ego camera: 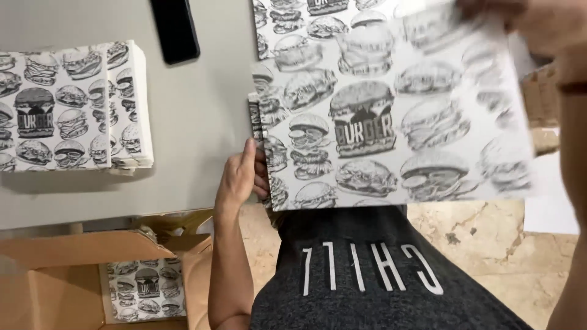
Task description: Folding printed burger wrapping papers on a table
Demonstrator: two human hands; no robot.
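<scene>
A large white sheet printed with black burger drawings (391,110) is held up in front of me, slightly blurred at its right side. My left hand (241,174) grips its lower left edge, where a folded flap shows. At the top right corner my right hand (538,24) pinches the sheet. Another printed sheet (293,18) lies beneath it on the grey table (195,122).
A stack of folded burger-print pieces (73,104) rests at the table's left. A black phone (175,29) lies near the far edge. Below the table an open cardboard box (61,275) holds more printed pieces (145,288). Marble floor shows at right.
</scene>
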